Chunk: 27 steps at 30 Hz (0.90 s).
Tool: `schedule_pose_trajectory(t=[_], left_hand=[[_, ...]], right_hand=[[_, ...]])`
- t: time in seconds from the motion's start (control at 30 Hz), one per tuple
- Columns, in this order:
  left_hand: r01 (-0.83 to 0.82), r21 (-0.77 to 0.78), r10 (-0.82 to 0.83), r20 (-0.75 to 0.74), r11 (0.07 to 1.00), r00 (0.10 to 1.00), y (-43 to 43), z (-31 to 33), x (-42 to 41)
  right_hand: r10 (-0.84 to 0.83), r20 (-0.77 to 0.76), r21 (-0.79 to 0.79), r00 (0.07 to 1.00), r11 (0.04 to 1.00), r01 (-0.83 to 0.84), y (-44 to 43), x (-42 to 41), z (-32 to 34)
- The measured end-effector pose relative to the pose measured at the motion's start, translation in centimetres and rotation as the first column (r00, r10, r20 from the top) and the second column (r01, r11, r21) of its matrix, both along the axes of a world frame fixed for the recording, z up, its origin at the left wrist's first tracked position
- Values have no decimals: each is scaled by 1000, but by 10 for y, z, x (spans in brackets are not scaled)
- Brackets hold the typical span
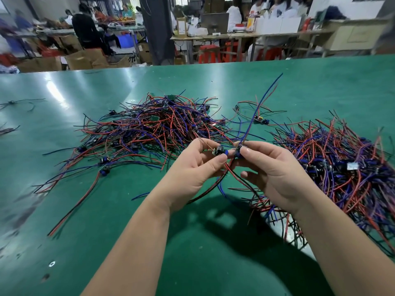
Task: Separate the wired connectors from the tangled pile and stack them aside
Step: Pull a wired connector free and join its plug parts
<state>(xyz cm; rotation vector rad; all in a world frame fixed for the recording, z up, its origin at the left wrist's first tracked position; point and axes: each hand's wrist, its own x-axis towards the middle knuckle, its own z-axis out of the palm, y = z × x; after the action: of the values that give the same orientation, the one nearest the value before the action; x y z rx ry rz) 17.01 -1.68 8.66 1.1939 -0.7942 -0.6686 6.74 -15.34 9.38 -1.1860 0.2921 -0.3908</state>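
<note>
One wired connector [218,151] was pinched between the thumb and fingers of the left hand [198,165], and a second connector [238,151] was gripped by the curled fingers of the right hand [271,174]. Both were held above the green table [85,210], just in front of the tangled pile [162,122]. Their red and black leads [233,174] were seen crossed below the hands. A slow pull apart along the wires' run was judged best, so that nothing was snagged before the pieces were laid on the heap [342,163] at the right.
</note>
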Motion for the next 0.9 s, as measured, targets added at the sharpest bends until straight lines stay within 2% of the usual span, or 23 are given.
schedule_pose_trajectory(t=[0.1,0.23,0.3,0.47,0.53,0.63,0.77,0.9], left_hand=[[22,-69,-26,-56,997,998,0,1,2],[-14,-82,8,-74,997,997,1,2,4],[-23,-65,19,-64,998,998,2,2,4],[-34,27,33,18,999,999,0,0,0],[-45,68,42,42,997,998,-2,-2,-1],[-87,119,89,-8,989,996,-3,-3,0],[-283,210,303,-70,936,950,-5,-3,10],[-544,251,558,21,800,830,-2,-6,21]], right_hand=[[-39,25,66,999,997,37,-1,0,3],[-108,46,171,993,980,99,-6,0,10],[-91,57,211,994,974,77,-9,-4,11],[143,135,195,981,966,-168,-6,-6,14],[124,134,204,983,967,-150,-7,0,16],[50,96,183,994,981,-67,-19,12,25],[-67,54,70,996,996,63,-55,43,59],[-208,79,-59,975,975,213,-100,83,101]])
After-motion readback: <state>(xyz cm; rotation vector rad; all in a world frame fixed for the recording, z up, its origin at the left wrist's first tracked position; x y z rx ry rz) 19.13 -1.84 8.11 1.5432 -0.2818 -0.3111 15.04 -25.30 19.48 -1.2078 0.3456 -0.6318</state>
